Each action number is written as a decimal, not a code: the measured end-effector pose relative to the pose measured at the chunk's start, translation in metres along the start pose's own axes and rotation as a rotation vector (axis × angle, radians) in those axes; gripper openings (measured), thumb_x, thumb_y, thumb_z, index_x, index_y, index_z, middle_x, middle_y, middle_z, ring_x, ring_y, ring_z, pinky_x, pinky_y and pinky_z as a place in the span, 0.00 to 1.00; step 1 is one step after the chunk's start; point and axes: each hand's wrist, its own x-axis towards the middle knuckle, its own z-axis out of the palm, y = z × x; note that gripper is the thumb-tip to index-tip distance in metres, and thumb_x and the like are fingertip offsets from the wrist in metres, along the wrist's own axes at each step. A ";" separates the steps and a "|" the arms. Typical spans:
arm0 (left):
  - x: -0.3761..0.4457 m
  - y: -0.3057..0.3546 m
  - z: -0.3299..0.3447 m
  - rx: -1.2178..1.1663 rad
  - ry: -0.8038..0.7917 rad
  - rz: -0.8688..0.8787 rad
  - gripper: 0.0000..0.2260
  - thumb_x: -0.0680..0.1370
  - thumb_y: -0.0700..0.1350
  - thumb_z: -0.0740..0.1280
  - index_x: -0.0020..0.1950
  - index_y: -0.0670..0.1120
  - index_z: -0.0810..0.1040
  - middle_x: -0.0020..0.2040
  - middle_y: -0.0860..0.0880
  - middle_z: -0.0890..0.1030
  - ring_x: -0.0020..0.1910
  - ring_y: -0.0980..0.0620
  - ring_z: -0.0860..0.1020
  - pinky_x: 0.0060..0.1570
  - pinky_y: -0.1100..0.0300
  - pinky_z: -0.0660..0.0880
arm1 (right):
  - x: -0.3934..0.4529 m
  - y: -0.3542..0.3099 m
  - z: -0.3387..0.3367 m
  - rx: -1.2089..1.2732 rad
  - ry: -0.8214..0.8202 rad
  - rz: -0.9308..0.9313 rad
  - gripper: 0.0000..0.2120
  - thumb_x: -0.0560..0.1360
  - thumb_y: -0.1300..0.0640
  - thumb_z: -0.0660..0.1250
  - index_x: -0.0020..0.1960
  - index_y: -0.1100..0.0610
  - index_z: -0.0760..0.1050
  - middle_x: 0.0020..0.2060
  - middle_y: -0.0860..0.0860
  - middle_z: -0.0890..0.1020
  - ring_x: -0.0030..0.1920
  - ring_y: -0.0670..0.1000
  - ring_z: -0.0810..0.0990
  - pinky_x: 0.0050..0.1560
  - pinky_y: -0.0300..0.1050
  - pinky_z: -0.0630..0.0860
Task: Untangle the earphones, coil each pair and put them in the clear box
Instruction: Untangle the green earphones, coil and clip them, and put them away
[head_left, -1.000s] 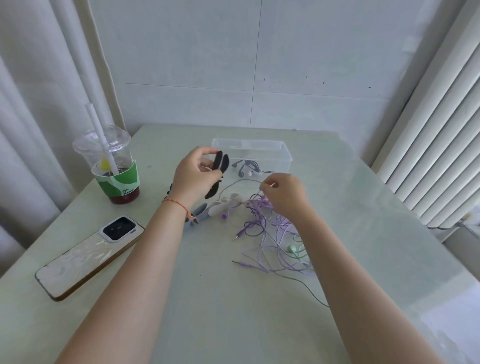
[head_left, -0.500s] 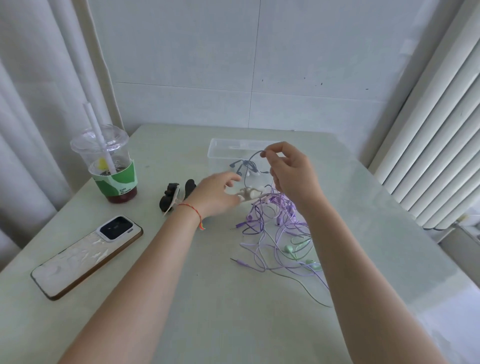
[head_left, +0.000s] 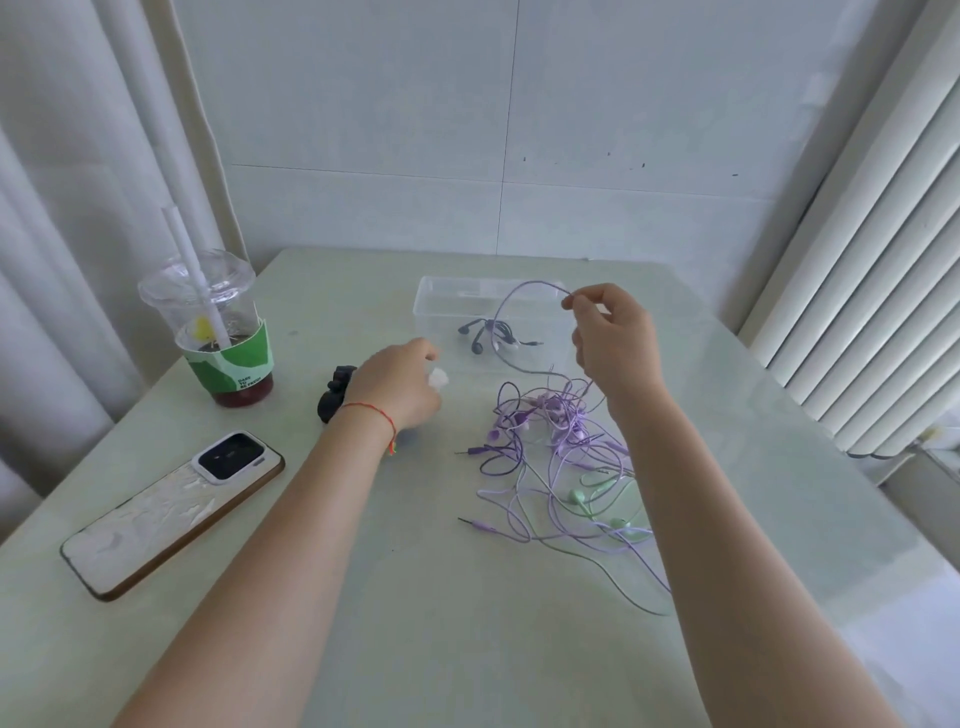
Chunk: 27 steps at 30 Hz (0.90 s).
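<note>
Hands: right (head_left: 615, 338) pinches purple cord (head_left: 524, 296); left (head_left: 400, 384) grasps white object (head_left: 439, 378); one clear box (head_left: 431, 312).

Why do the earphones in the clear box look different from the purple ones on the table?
The earphones in the clear box are dark grey and bundled small; the purple earphones sprawl in loose tangled loops. The grey pair lies inside the clear box; the purple ones lie on the table. Nobody touches the grey pair, while the right hand pinches a purple cord lifted up. Both are wired.
</note>
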 end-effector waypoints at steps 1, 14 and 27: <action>-0.001 0.002 0.000 0.080 0.031 -0.009 0.20 0.75 0.46 0.68 0.67 0.50 0.73 0.62 0.44 0.75 0.63 0.41 0.72 0.60 0.52 0.70 | -0.002 -0.002 0.001 -0.002 -0.046 -0.020 0.09 0.78 0.60 0.60 0.43 0.53 0.77 0.26 0.50 0.70 0.24 0.49 0.64 0.24 0.37 0.60; -0.012 0.035 0.000 -0.785 0.085 0.081 0.09 0.73 0.53 0.70 0.36 0.50 0.83 0.32 0.42 0.77 0.30 0.51 0.73 0.32 0.62 0.70 | -0.009 -0.006 0.006 -0.108 -0.238 -0.062 0.06 0.80 0.58 0.61 0.47 0.57 0.75 0.28 0.51 0.73 0.26 0.50 0.69 0.30 0.41 0.67; -0.013 0.047 -0.014 -1.646 -0.037 -0.017 0.11 0.78 0.32 0.60 0.57 0.44 0.74 0.42 0.47 0.78 0.40 0.50 0.80 0.38 0.60 0.78 | -0.008 -0.001 0.004 -0.435 -0.401 -0.162 0.08 0.77 0.54 0.67 0.44 0.54 0.84 0.18 0.45 0.63 0.21 0.45 0.62 0.23 0.33 0.58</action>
